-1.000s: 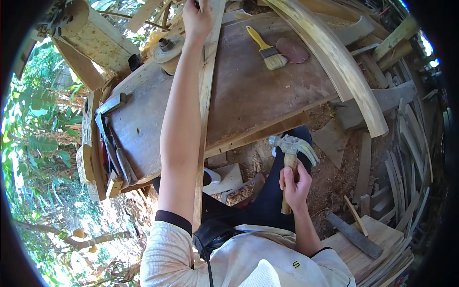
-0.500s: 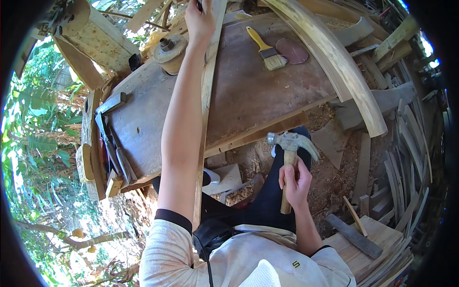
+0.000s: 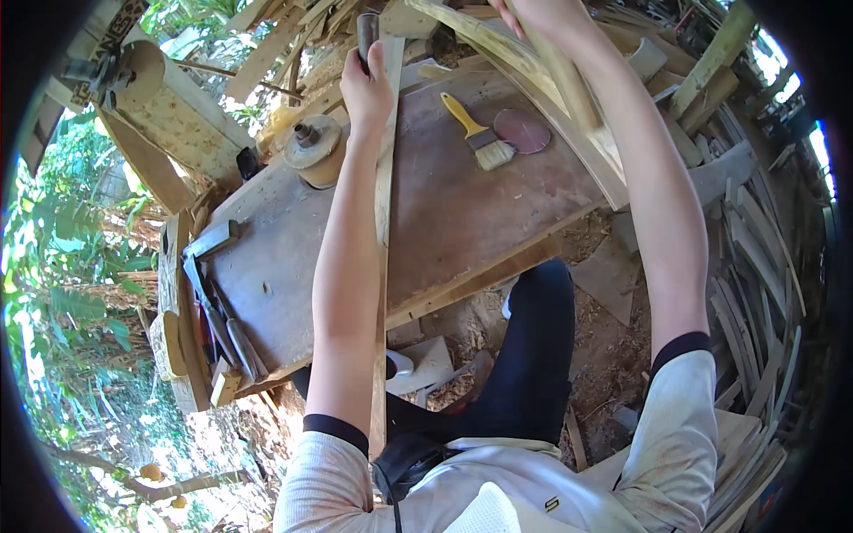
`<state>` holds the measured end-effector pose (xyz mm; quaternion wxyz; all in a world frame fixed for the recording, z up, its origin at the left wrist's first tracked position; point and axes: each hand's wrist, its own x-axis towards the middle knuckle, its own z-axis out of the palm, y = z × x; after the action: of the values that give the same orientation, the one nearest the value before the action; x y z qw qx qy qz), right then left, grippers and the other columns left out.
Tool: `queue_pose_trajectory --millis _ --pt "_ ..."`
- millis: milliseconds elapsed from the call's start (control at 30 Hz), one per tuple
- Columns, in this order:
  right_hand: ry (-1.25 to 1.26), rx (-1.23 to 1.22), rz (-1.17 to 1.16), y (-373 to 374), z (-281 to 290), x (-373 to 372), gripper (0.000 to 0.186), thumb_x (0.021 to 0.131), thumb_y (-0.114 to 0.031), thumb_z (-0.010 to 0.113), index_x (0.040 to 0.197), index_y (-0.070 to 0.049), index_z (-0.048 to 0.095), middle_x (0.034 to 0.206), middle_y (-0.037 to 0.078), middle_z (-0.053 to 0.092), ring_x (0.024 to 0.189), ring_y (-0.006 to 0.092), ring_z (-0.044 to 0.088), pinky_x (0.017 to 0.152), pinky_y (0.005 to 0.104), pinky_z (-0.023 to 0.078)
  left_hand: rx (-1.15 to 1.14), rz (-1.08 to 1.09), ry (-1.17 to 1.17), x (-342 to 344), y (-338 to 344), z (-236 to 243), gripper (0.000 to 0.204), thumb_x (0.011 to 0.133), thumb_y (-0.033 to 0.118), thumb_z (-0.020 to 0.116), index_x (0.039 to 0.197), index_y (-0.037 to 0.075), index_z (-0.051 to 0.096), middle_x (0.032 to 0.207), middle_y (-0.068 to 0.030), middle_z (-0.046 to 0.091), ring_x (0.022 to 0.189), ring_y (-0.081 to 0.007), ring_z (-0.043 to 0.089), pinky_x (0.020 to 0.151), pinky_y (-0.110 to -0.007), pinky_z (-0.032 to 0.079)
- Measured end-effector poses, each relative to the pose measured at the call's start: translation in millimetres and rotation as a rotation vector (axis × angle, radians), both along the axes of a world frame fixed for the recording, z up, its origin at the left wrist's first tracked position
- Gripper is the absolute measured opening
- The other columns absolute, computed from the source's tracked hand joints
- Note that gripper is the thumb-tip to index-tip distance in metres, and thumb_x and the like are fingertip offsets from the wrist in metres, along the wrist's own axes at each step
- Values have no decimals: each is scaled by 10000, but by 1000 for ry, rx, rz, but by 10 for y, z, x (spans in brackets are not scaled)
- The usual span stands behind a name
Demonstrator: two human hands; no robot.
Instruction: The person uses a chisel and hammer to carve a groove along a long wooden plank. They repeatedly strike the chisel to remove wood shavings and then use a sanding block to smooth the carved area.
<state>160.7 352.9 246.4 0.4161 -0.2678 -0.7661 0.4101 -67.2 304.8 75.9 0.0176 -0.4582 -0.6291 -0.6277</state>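
My left hand (image 3: pixel 367 92) is closed round a dark cylindrical handle (image 3: pixel 368 32) standing up out of the fist; whatever lies below the fist is hidden. Under it runs a long narrow wooden strip (image 3: pixel 384 209), crossing the brown workbench (image 3: pixel 498 209) toward my lap. High at the upper edge, my right hand (image 3: pixel 540 16) grips the hammer, partly cut off by the frame. The hammer's wooden handle (image 3: pixel 569 82) slants down from that hand, and its head is out of view.
A yellow-handled brush (image 3: pixel 480 133) and a reddish disc (image 3: pixel 522 131) lie on the bench. A round wooden block with a spindle (image 3: pixel 313 145) stands left of my forearm. Chisel-like tools (image 3: pixel 218 320) line the left end. A curved beam (image 3: pixel 606 147) lies behind my right arm; wood offcuts (image 3: pixel 746 293) crowd the right.
My right hand has swung the hammer up from near my lap to the upper edge, carrying its head out of view. The view has shifted, showing more beyond my left hand, which still holds the handle.
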Motion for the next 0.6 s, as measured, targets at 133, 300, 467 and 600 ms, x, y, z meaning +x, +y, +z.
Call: queue_pose_trajectory --millis 133,300,467,600 --pt "-77 139 52 515 73 -397 564 1047 -530 575 762 -45 610 599 17 553 477 118 520 446 324 410 25 -57 -14 148 59 72 503 1041 471 588 994 -23 667 749 -97 656 683 -199 622 660 -368 483" --pt "-537 175 231 580 57 -685 618 1012 -589 601 727 -41 629 595 45 564 482 157 518 464 363 421 -5 23 33 -58 -90 -124 510 1037 488 600 947 -10 661 703 -59 637 607 -158 588 571 -341 456" --pt "-367 150 152 823 52 -743 662 976 -634 623 759 -10 672 624 65 598 512 183 554 497 384 464 -2 -48 -7 5 -10 -76 545 1035 528 599 881 7 638 663 -33 602 565 -138 539 542 -338 421" --pt "-444 431 173 1075 92 -729 586 1001 -569 621 911 -4 749 661 72 622 509 166 558 491 380 461 -21 -56 94 141 111 -40 548 1037 518 598 873 -4 637 658 -44 602 575 -158 558 552 -352 434"
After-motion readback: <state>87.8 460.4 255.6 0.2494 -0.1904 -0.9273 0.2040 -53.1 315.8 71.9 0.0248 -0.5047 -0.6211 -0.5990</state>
